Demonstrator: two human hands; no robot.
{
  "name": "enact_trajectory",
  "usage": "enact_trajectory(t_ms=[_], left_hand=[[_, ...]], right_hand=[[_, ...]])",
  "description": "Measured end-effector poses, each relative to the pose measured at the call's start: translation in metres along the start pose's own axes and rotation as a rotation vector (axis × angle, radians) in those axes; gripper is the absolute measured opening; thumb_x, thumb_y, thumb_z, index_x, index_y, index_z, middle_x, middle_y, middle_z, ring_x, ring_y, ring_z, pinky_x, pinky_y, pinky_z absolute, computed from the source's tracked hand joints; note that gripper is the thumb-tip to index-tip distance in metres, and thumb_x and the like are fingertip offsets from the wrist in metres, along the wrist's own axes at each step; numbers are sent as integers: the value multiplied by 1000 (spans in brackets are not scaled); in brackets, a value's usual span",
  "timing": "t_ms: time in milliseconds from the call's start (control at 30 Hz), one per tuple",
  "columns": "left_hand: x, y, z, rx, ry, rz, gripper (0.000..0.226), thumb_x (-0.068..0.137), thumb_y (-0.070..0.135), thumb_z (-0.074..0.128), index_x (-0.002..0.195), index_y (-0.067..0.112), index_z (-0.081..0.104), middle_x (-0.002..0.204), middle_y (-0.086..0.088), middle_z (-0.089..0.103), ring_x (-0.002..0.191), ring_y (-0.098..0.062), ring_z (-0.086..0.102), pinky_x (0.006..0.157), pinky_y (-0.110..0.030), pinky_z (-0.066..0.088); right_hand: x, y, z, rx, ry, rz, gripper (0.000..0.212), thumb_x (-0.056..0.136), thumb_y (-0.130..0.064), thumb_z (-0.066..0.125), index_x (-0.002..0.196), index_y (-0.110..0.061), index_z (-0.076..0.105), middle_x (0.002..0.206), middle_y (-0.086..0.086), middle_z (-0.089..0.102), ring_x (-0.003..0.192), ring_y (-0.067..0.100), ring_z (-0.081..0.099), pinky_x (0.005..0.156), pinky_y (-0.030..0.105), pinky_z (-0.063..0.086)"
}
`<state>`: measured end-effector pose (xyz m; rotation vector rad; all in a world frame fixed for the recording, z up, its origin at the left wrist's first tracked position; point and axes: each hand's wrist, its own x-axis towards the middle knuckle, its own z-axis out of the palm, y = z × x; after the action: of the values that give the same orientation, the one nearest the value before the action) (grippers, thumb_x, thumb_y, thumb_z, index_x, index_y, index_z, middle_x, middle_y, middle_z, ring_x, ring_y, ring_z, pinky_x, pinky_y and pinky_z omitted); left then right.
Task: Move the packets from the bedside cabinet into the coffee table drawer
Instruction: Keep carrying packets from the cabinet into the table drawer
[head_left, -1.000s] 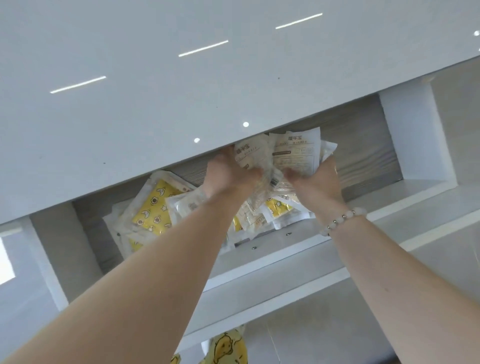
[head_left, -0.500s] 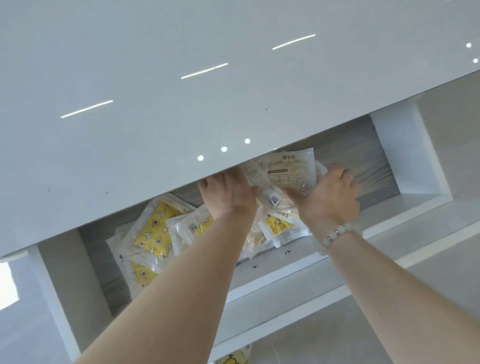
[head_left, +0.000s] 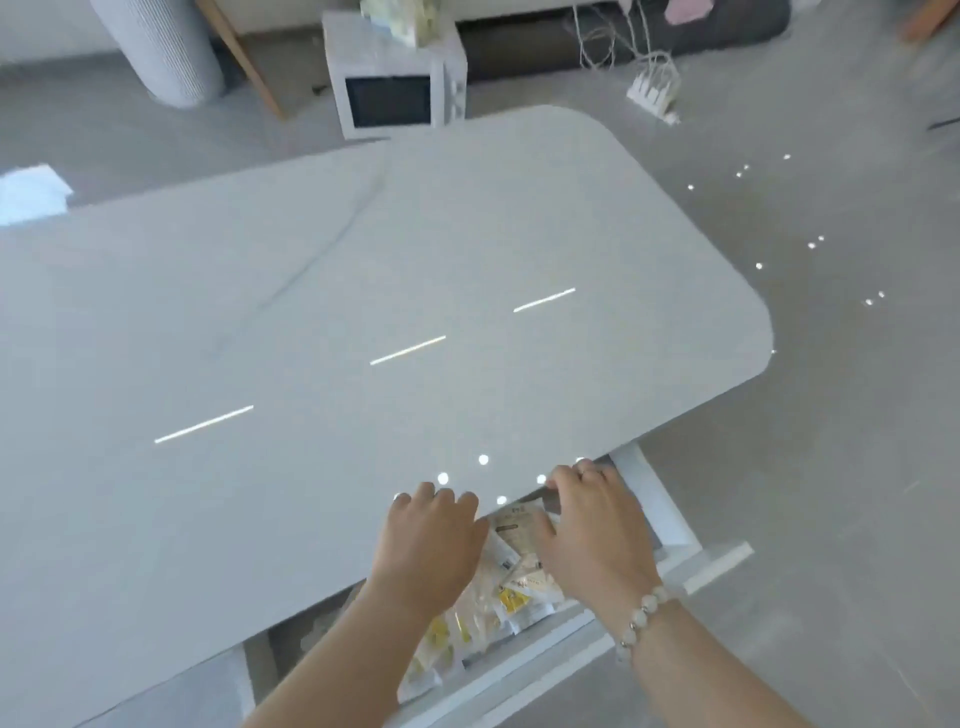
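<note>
Open drawer (head_left: 670, 512) of packets (head_left: 519, 590), left hand (head_left: 431, 540) and right hand (head_left: 592, 530) over them, glossy tabletop (head_left: 363, 312)

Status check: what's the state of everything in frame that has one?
Drawer: open, sticking out below the tabletop.
Packets: piled inside the drawer.
Left hand: over the packets, fingertips hidden under the tabletop.
Right hand: over the packets, fingertips hidden too.
Microwave: door closed.
</note>
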<state>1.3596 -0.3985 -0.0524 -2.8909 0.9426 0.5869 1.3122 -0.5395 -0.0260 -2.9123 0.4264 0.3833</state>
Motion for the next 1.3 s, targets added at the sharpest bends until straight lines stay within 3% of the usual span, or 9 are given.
enact_trajectory(t_ms=[133,200,300,400,633,900,1067,1200,1300], left_hand=[[-36,-30,-130,13,239,-42,40,101,39,26,113,21,59,109,1,62,109,-21,53,89,-31,37],[-59,-45,-177,-38,426,-69,29,97,34,45,95,15,68,89,-3,68,91,-27,62,77,-33,43],[-94,-59,-222,-4,619,-202,22,77,25,66,59,14,66,50,2,58,47,-24,57,48,-25,41],[-128,-58,-247,3,714,-282,18,74,22,72,58,15,65,49,3,58,48,-23,57,56,-30,46],[-198,-71,-262,16,822,-439,18,72,22,75,60,16,64,50,6,56,50,-20,55,56,-32,47],[-291,-130,-242,97,878,-659,39,83,31,35,54,17,58,48,6,52,48,-20,53,47,-25,40],[-354,-172,-235,82,909,-841,39,82,31,36,53,17,56,47,5,51,47,-20,54,46,-28,41],[-419,-212,-228,49,883,-962,24,78,23,65,56,15,58,50,3,55,50,-24,56,49,-28,43],[-480,-242,-214,52,867,-1100,20,75,22,65,57,15,59,50,1,55,48,-25,56,48,-28,43]], right_hand=[[-20,-35,-120,85,365,-117,18,82,-24,58,93,-15,69,91,-1,64,88,21,61,68,29,48],[-35,-52,-165,120,472,-143,15,69,-24,61,77,-14,70,77,0,65,70,20,63,55,28,49],[-53,-81,-212,141,508,-215,12,68,-21,64,74,-12,69,74,3,64,68,23,62,53,29,50],[-67,-108,-239,147,480,-269,10,71,-18,64,75,-10,68,77,5,64,73,26,62,60,33,50],[-95,-182,-262,117,466,-424,21,67,-18,44,62,-11,63,67,3,60,65,25,57,57,32,44],[-135,-273,-254,109,537,-675,30,64,-22,29,50,-16,54,55,-1,54,53,20,52,49,25,42],[-160,-340,-253,94,546,-796,30,63,-23,29,48,-17,54,54,-1,56,53,19,54,48,24,43],[-197,-413,-254,98,486,-913,29,61,-22,31,47,-16,56,53,-1,56,53,20,55,48,23,41],[-238,-474,-245,96,436,-1071,30,61,-21,32,47,-14,58,53,1,57,55,21,57,51,23,43]])
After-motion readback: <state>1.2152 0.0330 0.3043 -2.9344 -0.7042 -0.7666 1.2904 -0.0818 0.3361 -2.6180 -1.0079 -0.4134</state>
